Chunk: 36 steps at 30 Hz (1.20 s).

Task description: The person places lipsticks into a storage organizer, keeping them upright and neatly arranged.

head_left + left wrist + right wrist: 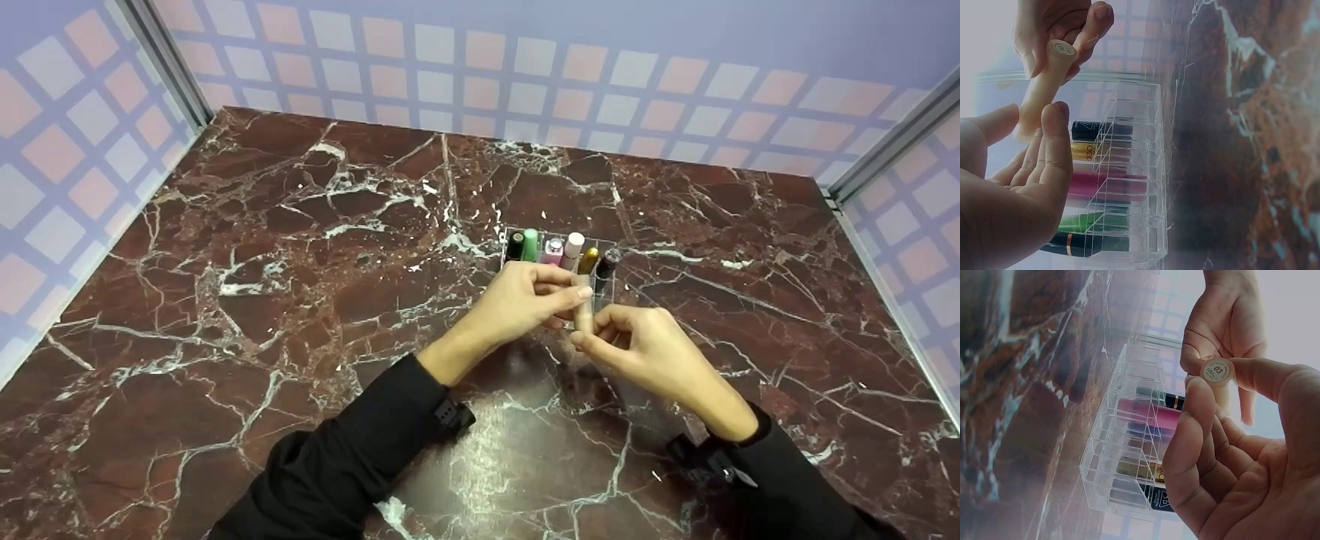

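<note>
Beige tube [583, 313] is sitting between both hands near the middle of the head frame, just in front of the rack [606, 289]. Right hand [651, 351], at lower right of center, is pinching the tube's near end between thumb and forefinger, the other fingers curling loosely; in the right wrist view that end is showing a round label reading 03 at upper right [1217, 370]. Left hand [520, 298], coming in from the left, is gripping the tube's far end with thumb and fingertips; in the left wrist view its fingers [1055, 140] are lying fairly straight against the tube [1044, 84] in the upper left of the frame. The tube is being held clear of the table, tilting slightly, its far end toward the rack. The rack, clear plastic with many small cells, is standing just beyond the hands and holding a row of upright sticks: black [515, 245], green [530, 244], pink [553, 251], pale pink [573, 250], gold [588, 260] and dark [607, 263]. Black sleeves [352, 457] are covering both forearms at the bottom of the frame. Dark red marble table [300, 262] with white veins is filling most of the view, and checked walls [525, 67] are enclosing it along the top and sides.
</note>
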Motion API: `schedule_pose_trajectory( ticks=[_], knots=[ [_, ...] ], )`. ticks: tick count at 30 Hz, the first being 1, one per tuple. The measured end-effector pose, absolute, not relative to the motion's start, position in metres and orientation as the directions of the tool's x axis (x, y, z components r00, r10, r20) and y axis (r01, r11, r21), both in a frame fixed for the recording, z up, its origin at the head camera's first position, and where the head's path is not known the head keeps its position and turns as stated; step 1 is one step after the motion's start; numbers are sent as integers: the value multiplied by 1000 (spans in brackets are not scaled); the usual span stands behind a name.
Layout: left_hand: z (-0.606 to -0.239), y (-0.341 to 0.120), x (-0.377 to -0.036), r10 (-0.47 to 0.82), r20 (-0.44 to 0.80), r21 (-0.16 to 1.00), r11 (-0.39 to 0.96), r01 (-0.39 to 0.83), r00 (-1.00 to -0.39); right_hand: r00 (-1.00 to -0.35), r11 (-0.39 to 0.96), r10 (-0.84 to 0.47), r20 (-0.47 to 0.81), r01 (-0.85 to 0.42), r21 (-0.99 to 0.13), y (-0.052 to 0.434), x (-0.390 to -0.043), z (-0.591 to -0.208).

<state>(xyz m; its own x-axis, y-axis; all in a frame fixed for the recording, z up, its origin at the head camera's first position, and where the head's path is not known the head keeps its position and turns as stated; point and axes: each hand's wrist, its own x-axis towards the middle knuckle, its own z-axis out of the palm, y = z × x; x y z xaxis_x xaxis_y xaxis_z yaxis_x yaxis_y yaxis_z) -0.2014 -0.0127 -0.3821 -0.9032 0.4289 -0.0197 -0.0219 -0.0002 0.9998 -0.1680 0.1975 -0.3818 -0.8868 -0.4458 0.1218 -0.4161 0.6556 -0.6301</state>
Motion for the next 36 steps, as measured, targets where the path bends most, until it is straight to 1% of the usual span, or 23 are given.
schedule_pose_trajectory(
  ticks=[8,21,32,36],
  knots=[
    [-384,-12,-202,425,-21,998,-38,-41,-905,-879,649,-455,141,-436,-624,197,-168,-382],
    [-385,-12,-201,421,-20,998,-52,-46,-907,-874,643,-461,150,-446,-622,196,-168,-383],
    [-388,-11,-202,423,33,999,-4,35,-906,-886,667,-430,171,-440,-601,196,-168,-385],
    [-388,-11,-202,420,36,999,17,48,-907,-889,660,-430,158,-429,-617,197,-168,-385]
  ],
)
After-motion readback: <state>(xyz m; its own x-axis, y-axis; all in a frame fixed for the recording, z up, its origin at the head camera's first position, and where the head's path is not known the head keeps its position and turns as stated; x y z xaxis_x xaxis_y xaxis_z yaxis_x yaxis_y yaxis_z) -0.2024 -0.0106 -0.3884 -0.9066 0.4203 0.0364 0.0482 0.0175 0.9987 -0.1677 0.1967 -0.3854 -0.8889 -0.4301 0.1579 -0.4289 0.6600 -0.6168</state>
